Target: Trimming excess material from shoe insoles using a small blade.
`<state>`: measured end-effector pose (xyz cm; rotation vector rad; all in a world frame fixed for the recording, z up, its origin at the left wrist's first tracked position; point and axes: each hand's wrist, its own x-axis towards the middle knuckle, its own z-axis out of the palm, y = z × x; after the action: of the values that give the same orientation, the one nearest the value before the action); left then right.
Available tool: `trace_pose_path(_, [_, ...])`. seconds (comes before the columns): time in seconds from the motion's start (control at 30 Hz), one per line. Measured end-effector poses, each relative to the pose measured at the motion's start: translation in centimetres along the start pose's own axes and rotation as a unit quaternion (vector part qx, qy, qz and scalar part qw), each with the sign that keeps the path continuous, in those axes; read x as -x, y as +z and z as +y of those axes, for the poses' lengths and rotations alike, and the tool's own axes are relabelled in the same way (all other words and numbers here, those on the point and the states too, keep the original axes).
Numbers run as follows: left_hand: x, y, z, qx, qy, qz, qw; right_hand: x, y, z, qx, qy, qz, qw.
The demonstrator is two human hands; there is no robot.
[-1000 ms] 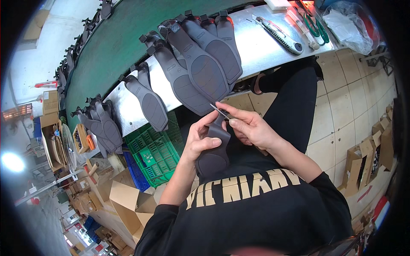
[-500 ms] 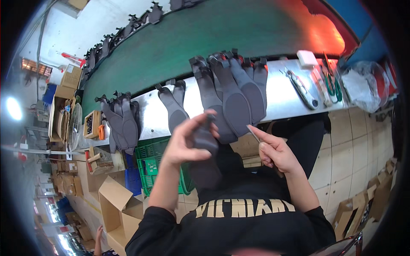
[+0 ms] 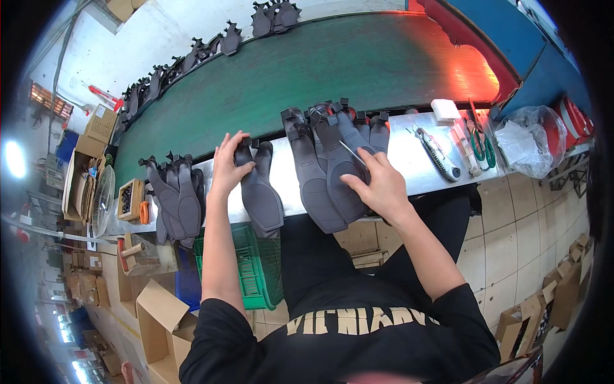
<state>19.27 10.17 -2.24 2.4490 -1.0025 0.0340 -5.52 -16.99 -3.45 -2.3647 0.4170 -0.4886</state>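
Note:
My left hand has its fingers and thumb around the heel end of a dark grey high-heel shoe sole, which lies on the middle pile at the bench edge. Another sole shows partly beneath it. Over the right-hand pile, my right hand keeps a thin metal tool in its grip, the shaft pointing up and left; its handle is hidden. The thumb of that hand is over a shoe sole in this pile, but whether it touches I cannot tell.
A third pile of soles lies at the left. A green conveyor belt runs behind the metal bench. A utility knife, green-handled pliers and a white block sit at right. Below is a green crate.
My left hand has carried its sole up and left onto the middle pile. My right hand has moved up and left over the right-hand pile, still with the thin tool.

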Motion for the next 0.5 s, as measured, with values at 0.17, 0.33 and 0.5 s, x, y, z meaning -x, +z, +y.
trace_pose_path(0.17, [1.4,-0.1,3.6,0.037,0.017,0.209,0.977,-1.6,1.5,0.0,-0.007,0.024,0.002,1.000])
trace_pose_path(0.33, [2.8,0.1,11.4,0.386,-0.009,0.162,0.908,-2.1,1.2,1.2,-0.372,0.083,-0.004,0.925])
trace_pose_path(0.5, [3.0,0.6,16.2,0.410,0.115,0.150,0.892,2.1,-3.7,-1.5,-0.441,0.160,-0.073,0.880])
